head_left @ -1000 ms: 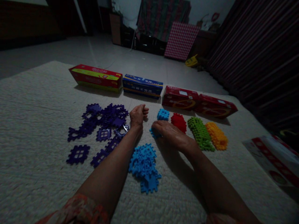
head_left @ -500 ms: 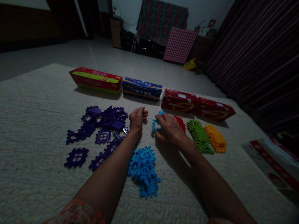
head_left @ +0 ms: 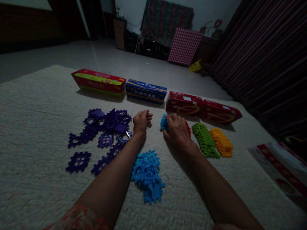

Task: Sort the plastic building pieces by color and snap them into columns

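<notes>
My right hand grips a light-blue toothed plastic building piece, set upright on the pale mat. Just behind that hand a row of red pieces partly shows. My left hand rests on the mat with fingers curled in and nothing visible in them. Left of it spreads a loose heap of purple toothed pieces, some with window frames. Between my forearms lies a pile of light-blue pieces. To the right stand a row of green pieces and a row of orange pieces.
Along the far side of the mat stand a red-and-yellow box, a blue box and two dark red boxes. A white-and-red package lies at the right edge. A dark striped curtain hangs beyond.
My right hand has shifted slightly right and set the light-blue piece upright, closer to the red row. The left hand has hardly moved.
</notes>
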`<state>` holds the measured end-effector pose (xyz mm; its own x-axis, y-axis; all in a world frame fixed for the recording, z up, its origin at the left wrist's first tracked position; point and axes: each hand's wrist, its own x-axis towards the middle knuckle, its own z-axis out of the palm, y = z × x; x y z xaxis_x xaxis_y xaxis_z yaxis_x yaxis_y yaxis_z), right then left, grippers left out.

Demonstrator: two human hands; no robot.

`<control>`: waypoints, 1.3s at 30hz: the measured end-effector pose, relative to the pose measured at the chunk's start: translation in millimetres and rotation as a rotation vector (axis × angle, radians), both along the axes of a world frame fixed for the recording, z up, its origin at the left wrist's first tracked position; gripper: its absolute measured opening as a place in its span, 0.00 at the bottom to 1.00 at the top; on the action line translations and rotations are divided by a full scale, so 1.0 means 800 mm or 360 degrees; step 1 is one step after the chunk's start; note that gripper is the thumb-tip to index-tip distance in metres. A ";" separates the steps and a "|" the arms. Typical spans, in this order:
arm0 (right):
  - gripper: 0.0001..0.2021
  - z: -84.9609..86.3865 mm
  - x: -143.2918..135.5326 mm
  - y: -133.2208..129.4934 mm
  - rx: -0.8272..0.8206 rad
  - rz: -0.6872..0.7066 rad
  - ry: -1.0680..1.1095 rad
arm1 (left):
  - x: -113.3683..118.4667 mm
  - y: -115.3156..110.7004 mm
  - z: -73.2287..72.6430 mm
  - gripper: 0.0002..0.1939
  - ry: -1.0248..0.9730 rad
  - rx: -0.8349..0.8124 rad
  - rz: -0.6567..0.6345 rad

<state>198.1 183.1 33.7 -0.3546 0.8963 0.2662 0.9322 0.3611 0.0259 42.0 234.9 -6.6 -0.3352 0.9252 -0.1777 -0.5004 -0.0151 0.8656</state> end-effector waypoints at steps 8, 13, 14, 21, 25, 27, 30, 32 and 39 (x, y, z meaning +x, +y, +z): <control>0.24 0.000 -0.001 0.000 -0.0035 -0.0008 0.0004 | 0.000 -0.001 0.001 0.11 -0.0004 -0.0008 -0.0009; 0.26 0.005 -0.002 -0.006 -0.0048 -0.0008 0.0014 | 0.000 0.000 0.000 0.11 -0.0001 -0.0009 -0.0006; 0.26 0.006 -0.003 -0.008 -0.0046 0.0001 0.0026 | 0.000 0.000 0.000 0.11 -0.0003 -0.0003 -0.0007; 0.20 0.017 -0.011 -0.010 -0.0103 0.0255 0.0169 | -0.002 -0.001 -0.001 0.10 0.0005 0.0019 -0.0031; 0.14 0.016 -0.018 -0.017 -0.0210 0.0395 0.0302 | -0.003 -0.001 -0.002 0.09 -0.0014 0.0044 -0.0034; 0.14 0.012 -0.018 -0.026 -0.0270 0.0387 0.0372 | -0.004 -0.001 -0.002 0.08 -0.0017 0.0043 -0.0039; 0.14 0.004 -0.015 -0.045 -0.0353 0.0322 0.0510 | -0.005 -0.001 -0.001 0.08 -0.0034 0.0025 -0.0108; 0.14 -0.003 -0.014 -0.058 -0.0405 0.0270 0.0631 | -0.005 0.000 0.003 0.06 -0.0068 -0.0001 -0.0172; 0.16 -0.026 -0.032 -0.102 -0.0522 0.0036 0.1014 | -0.014 -0.001 0.030 0.07 -0.0095 -0.0303 -0.0290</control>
